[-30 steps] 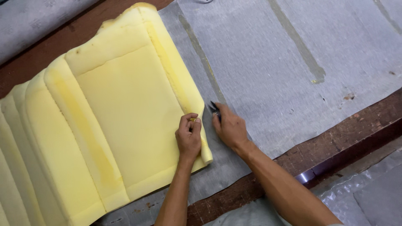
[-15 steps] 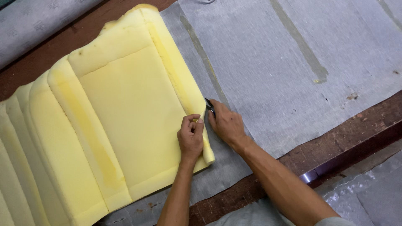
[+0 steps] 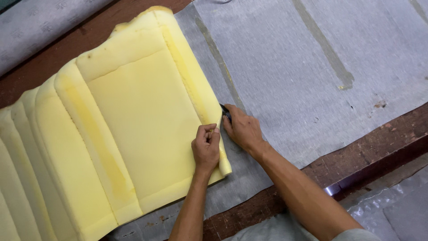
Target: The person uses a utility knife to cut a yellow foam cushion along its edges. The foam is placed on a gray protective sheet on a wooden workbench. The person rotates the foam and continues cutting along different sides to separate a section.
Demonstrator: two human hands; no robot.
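Evidently soft and light, the yellow ribbed foam cushion (image 3: 129,116) lies on grey fabric sheet (image 3: 285,67) over the brown wooden table (image 3: 370,138). Left hand (image 3: 206,147) pinches its near-right edge roll, the best hold; right hand (image 3: 243,130) grips a small dark cutter (image 3: 225,112) beside it.

Even, soft overhead light, faint shadows, sharp focus throughout

A brown wooden table (image 3: 392,129) crosses the lower right of the frame. A grey patterned roll (image 3: 40,27) lies upper left; crinkled silver sheeting (image 3: 388,209) fills the bottom right corner.
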